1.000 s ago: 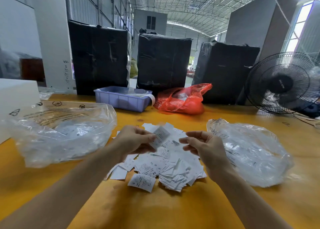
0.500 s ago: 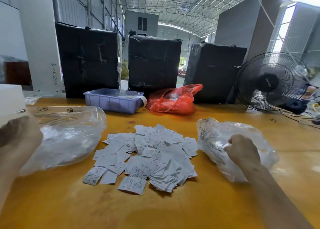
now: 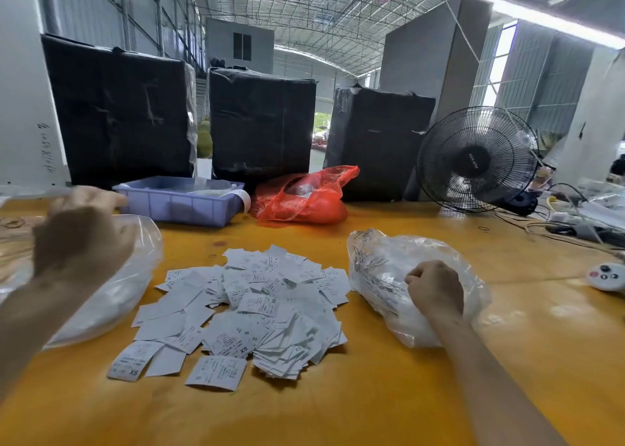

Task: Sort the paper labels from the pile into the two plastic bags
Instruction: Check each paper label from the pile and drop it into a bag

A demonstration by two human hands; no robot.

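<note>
Head view of a yellow table (image 3: pixel 389 395) with a pile of paper labels (image 3: pixel 250 313) at its centre; several labels show the size marks XS, S and L. 2 clear plastic bags flank the pile: the left bag (image 3: pixel 135 276) lies just beside the pile's left edge, and the right bag (image 3: pixel 378 270), printed with dark text, lies just beside its right edge.

The left hand (image 3: pixel 81 239) is raised over the left bag, blurred, seen from the back with the fingers curled; whether it holds a label or the bag film cannot be told. The right hand (image 3: pixel 434 288) rests on top of the right bag in a closed fist, knuckles toward the pile; the fingers press into the plastic, but it cannot be told whether they hold anything.

At the far edge of the table stand a lilac plastic tray (image 3: pixel 179 204), a red plastic bag (image 3: pixel 301 202) and a black fan (image 3: pixel 477 160), with 3 black-wrapped bundles (image 3: pixel 260 124) behind them. A white remote control (image 3: pixel 607 276) lies near the right edge.
</note>
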